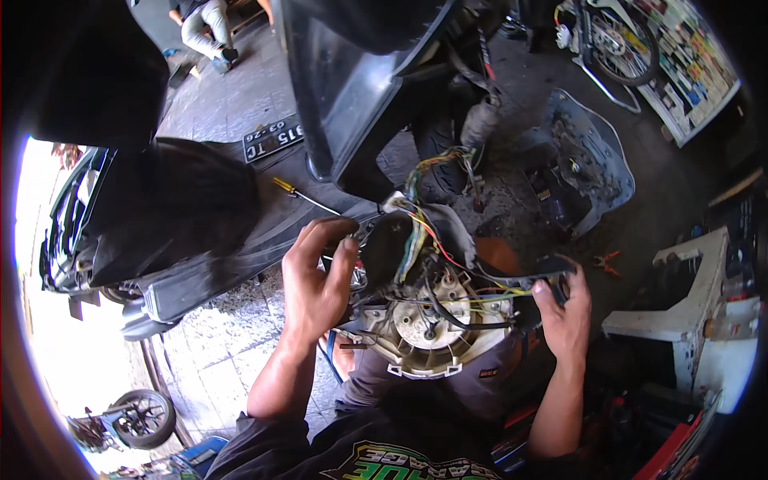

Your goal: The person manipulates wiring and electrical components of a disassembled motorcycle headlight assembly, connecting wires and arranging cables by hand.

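Observation:
Above my lap is a scooter handlebar cover (456,228) in black plastic, its inner side turned up. The round whitish back of an instrument cluster (430,318) is set in it. A bundle of coloured wires (418,228) runs from the cluster up to a cable harness (448,160) on the scooter's front. My left hand (316,276) is closed round the cover's left end, its fingertips partly hidden. At the other end my right hand (566,312) pinches the black rim between thumb and fingers. Thin yellow-green wires pass close to the right thumb.
A yellow-handled screwdriver (304,194) lies on the scooter's dark floorboard. Orange-handled pliers (610,262) and a grey-blue body panel (616,172) lie on the floor to the right, near a white metal frame (680,280). Another person (210,32) sits far left. The scooter's front panel (360,88) stands ahead.

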`<state>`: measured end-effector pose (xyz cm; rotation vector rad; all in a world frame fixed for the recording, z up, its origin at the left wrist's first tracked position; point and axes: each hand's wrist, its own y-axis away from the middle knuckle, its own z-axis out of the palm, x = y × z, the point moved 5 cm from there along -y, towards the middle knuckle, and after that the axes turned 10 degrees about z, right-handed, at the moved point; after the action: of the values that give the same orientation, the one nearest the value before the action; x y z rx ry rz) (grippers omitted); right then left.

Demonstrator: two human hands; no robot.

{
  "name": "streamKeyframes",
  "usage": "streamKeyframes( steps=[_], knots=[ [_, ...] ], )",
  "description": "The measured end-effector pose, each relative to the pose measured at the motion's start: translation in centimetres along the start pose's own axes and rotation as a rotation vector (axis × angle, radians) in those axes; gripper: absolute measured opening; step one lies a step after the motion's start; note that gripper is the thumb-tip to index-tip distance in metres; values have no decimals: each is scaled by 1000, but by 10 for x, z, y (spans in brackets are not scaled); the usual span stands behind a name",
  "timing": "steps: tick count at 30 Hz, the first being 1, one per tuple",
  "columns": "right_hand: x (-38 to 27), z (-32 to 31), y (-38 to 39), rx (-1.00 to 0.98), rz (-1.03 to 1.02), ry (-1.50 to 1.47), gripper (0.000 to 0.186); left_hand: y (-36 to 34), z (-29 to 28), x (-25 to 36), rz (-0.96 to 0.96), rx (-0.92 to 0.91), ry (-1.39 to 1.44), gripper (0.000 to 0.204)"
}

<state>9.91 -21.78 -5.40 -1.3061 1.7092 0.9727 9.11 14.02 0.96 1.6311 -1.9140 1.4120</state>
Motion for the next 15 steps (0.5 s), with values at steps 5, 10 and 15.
streamKeyframes(
  steps=[5, 10, 15],
  knots=[
    [21, -1, 13, -64, 31, -90, 44, 2, 21, -49, -383, -361, 423, 57],
    [31, -7, 22, -124, 23, -125, 51, -18, 55, -73, -706, -393, 545, 74],
    [34, -5, 21, -132, -2, -153, 56, -34, 90, -81, -784, -463, 991, 50]
  ],
)
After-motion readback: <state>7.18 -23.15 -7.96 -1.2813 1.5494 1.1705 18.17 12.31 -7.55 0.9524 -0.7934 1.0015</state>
